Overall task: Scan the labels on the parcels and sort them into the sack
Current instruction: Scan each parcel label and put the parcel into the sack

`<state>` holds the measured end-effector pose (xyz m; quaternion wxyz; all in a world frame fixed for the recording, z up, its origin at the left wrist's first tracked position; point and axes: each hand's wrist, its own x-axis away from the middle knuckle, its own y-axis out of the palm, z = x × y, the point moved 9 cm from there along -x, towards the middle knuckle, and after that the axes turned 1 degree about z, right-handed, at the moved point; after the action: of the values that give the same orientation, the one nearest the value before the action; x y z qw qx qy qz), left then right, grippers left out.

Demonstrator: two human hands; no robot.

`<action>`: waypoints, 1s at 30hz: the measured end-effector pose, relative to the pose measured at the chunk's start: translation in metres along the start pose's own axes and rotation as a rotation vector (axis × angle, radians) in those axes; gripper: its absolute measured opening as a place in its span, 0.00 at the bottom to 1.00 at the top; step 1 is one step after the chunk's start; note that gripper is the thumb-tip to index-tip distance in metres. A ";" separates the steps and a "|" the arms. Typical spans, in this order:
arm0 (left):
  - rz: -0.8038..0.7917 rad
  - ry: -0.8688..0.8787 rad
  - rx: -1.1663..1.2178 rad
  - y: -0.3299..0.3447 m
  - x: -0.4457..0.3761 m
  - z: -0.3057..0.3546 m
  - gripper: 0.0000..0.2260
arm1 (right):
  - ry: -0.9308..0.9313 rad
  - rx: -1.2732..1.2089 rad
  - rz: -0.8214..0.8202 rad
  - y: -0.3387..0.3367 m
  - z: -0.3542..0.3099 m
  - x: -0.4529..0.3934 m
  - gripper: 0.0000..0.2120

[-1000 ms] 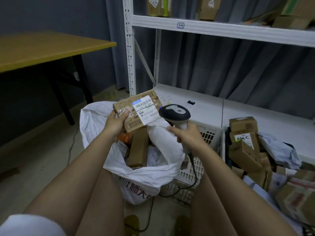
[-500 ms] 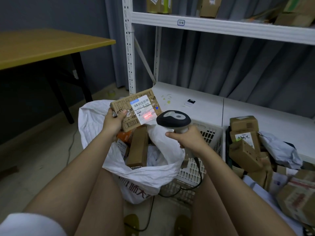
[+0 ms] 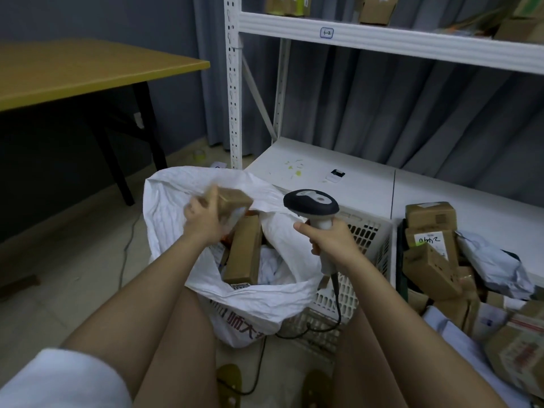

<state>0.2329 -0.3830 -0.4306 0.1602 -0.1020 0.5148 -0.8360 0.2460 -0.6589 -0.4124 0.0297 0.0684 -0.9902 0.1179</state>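
My left hand [image 3: 203, 219] grips a small cardboard parcel [image 3: 232, 203], blurred by motion and tilted label-down over the mouth of the white sack [image 3: 173, 207]. Inside the sack stands a long brown box [image 3: 244, 251] among other parcels. In my right hand [image 3: 329, 237] is the handle of the black-and-white barcode scanner [image 3: 310, 203], held upright just right of the sack, its head pointing left. A black cable hangs from the scanner's handle.
A white slotted basket [image 3: 365, 245] stands behind the sack. A heap of cardboard parcels [image 3: 432, 254] and grey mailers lies at the right. A white shelf rack [image 3: 382, 39] rises behind, and a yellow table [image 3: 88, 72] stands at the left.
The parcel faced the scanner with its label lit red; my left hand has since turned it over and lowered it toward the sack's mouth. The scanner has shifted slightly right.
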 end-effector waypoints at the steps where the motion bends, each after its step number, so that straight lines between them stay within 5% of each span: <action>1: -0.197 -0.007 -0.170 0.022 0.003 -0.003 0.40 | 0.013 0.001 -0.005 0.002 0.002 0.000 0.10; 4: -0.400 0.019 -0.375 0.047 0.014 -0.004 0.36 | 0.040 -0.014 0.002 0.000 0.010 -0.002 0.10; 11: -0.266 0.339 0.059 0.044 0.034 0.080 0.18 | 0.089 -0.126 0.171 -0.037 0.034 -0.010 0.10; 19: -0.262 0.495 0.184 0.099 0.049 0.177 0.17 | 0.200 -0.321 0.488 -0.102 0.098 -0.021 0.13; 22: -0.321 0.467 0.175 0.142 0.045 0.206 0.17 | 0.233 -0.407 0.555 -0.121 0.128 -0.029 0.08; 30: -0.543 0.269 0.209 0.284 0.011 0.242 0.13 | 0.325 -0.394 0.598 -0.154 0.183 -0.093 0.19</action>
<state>0.3506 -0.7064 -0.5751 -0.1285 -0.1073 0.3969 -0.9025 0.3517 -0.8387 -0.5612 0.1630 -0.2498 -0.9525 -0.0615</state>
